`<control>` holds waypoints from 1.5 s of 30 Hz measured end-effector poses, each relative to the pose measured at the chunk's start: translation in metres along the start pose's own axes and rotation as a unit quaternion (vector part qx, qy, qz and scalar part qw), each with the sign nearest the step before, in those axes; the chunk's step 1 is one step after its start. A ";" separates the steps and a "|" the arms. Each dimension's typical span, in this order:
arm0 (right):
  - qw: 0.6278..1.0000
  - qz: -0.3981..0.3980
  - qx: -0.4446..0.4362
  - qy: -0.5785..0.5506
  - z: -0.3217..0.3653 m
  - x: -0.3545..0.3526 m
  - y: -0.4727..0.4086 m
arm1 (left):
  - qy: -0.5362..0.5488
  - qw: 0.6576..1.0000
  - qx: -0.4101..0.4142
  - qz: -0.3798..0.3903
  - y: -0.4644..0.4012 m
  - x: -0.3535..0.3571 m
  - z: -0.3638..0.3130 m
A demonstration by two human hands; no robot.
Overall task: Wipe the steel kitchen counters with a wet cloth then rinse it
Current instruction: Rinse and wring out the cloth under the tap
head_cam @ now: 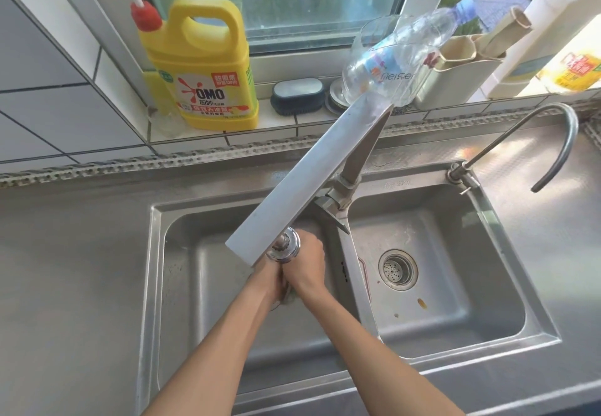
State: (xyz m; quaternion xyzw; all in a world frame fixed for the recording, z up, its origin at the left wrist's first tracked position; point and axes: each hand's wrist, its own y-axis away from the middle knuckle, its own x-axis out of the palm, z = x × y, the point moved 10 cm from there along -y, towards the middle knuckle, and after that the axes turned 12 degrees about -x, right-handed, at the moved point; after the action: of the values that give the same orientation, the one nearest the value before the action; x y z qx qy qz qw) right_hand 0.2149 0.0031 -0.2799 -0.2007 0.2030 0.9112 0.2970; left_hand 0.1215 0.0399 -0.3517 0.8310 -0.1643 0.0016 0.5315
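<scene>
Rinse step, I'd judge: both hands, left hand & right hand, pressed together under the faucet head in the left basin, fingers curled round the cloth, barely visible btwn palms; next prob wring it out.

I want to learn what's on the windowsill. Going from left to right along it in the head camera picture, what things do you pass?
Yellow detergent jug → dark scrubbing brush → clear plastic bottle lying tilted → beige holder → white bottle.
</scene>
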 end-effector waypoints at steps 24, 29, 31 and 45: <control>0.994 -0.072 0.043 -0.064 -0.016 -0.010 -0.016 | -0.079 0.995 0.047 0.029 0.006 0.009 -0.004; 0.991 -0.084 0.034 -0.102 -0.021 -0.006 -0.004 | -0.116 0.991 0.059 0.011 0.006 0.003 -0.005; 0.994 -0.053 -0.005 -0.093 -0.012 0.002 0.006 | -0.103 0.993 0.045 0.030 0.008 0.002 -0.009; 0.995 -0.073 0.026 -0.062 -0.020 -0.008 -0.006 | -0.111 0.990 0.086 -0.005 0.015 0.009 -0.014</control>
State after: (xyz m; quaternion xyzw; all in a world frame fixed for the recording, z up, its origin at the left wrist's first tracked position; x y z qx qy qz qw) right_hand 0.2299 -0.0059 -0.2946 -0.1505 0.1923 0.8923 0.3798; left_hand 0.1282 0.0441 -0.3303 0.8696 -0.2176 -0.0792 0.4361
